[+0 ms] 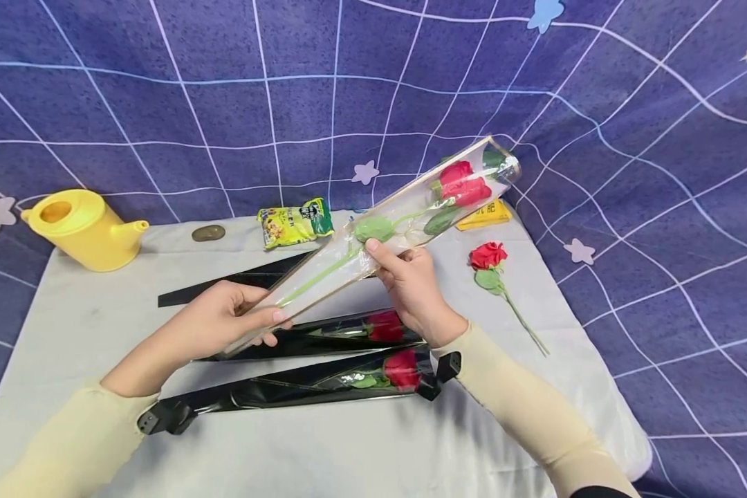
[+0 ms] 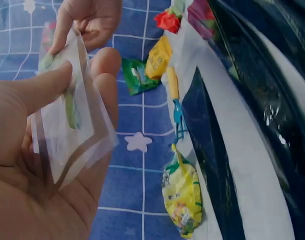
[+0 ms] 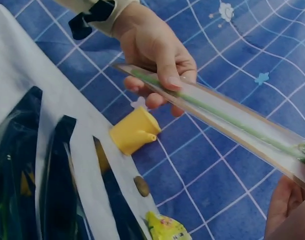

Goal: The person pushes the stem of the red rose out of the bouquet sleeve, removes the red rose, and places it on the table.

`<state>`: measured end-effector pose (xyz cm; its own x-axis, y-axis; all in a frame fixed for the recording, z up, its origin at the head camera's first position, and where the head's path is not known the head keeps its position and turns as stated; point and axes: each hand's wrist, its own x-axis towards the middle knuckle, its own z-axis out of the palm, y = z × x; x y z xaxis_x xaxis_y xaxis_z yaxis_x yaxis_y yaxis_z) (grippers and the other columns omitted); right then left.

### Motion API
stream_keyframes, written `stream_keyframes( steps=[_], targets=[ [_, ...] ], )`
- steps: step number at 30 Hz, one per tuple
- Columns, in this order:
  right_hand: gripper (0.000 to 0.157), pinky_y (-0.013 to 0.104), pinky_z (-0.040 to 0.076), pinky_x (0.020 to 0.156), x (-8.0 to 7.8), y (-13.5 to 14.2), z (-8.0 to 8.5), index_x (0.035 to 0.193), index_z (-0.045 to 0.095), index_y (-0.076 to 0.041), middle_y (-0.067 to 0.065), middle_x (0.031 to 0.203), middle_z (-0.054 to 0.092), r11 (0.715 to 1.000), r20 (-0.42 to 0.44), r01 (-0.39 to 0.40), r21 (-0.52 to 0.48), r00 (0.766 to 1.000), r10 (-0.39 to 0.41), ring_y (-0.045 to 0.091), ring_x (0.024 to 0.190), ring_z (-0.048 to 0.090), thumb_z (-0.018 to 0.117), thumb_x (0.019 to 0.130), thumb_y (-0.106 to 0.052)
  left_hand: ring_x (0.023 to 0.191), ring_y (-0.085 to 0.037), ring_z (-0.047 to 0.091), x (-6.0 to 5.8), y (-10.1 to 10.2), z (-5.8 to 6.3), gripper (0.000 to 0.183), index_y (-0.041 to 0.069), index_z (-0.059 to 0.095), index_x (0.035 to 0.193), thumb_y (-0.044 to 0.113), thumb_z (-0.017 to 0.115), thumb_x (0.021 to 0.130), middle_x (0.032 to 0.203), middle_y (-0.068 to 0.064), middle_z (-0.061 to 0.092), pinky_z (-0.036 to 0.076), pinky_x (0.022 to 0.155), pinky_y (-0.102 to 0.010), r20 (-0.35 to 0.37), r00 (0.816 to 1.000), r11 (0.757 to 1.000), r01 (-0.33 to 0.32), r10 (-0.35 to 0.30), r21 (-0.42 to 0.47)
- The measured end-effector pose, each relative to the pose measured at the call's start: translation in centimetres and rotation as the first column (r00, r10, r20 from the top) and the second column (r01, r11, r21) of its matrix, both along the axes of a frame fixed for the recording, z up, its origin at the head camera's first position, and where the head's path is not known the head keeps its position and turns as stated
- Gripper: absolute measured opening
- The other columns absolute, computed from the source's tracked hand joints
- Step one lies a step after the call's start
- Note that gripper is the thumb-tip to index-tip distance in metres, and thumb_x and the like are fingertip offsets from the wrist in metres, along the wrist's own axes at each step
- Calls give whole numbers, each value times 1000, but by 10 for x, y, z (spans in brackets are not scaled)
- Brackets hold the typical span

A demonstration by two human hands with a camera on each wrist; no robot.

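A red rose [image 1: 463, 185] with a green stem and leaves lies inside a clear, white-backed flower sleeve [image 1: 314, 277] with gold-brown edging. The sleeve is held tilted above the table, flower end up to the right. My left hand [image 1: 214, 321] grips its narrow lower end, thumb across the front. Farther up, my right hand [image 1: 413, 290] pinches the sleeve near a leaf, its thumb on the front face. Below lie two black sleeves with red roses, one in the middle [image 1: 348, 335] and one nearer [image 1: 286, 389]. A loose red rose [image 1: 488, 256] rests at the right.
Another black sleeve [image 1: 224, 283] lies behind those two. A yellow watering can [image 1: 90, 232], a brown oval stone-like object [image 1: 208, 233], a yellow-green packet [image 1: 295, 225] and an orange-yellow packet [image 1: 485, 214] line the back. The left wrist view shows a small blue fork [image 2: 178, 117] with a yellow handle.
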<state>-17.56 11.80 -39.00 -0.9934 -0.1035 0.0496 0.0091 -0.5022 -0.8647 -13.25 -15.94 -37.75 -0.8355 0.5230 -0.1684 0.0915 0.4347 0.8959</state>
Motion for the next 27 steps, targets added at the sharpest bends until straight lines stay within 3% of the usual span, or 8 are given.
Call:
stream_keyframes(
  steps=[3,5,12,20,27],
  targets=[
    [20,24,33,56,0,-2,-1,92,63,-1,1,70,50,1000,-27,28,2,999,-28,11,55,33,73,83,-15,71,-23,67,2,5,-3,26,13,69,100,37,62,90,85,-1,70,48,45,-35,34,999,999,-15,13,43],
    [17,25,31,55,1,-6,-1,89,65,-2,-1,67,49,999,-51,50,-2,997,-50,11,54,30,73,83,-15,71,-24,68,3,9,-4,26,10,68,100,34,62,90,86,-2,70,50,48,-36,33,999,997,-13,11,78],
    [14,25,43,62,5,-18,-4,89,69,-2,4,75,62,994,-89,81,74,993,-74,11,67,51,75,80,-11,69,-30,67,4,22,-7,23,2,65,93,25,63,91,86,-7,70,53,56,-42,42,999,981,0,-9,194],
    [33,33,48,78,17,-25,-18,107,67,-2,14,103,67,967,-65,-31,254,997,50,20,93,61,76,80,-17,68,-32,67,4,28,-6,26,-3,64,95,23,63,91,87,-11,69,53,57,-40,88,996,978,-8,-11,209],
    [29,28,48,67,14,-12,-20,102,67,-1,12,93,68,978,-2,-29,206,1000,30,14,78,59,77,79,-16,72,-27,68,4,23,-13,24,6,67,99,27,64,90,88,-5,70,53,58,-39,73,996,987,36,-48,157]
  ],
)
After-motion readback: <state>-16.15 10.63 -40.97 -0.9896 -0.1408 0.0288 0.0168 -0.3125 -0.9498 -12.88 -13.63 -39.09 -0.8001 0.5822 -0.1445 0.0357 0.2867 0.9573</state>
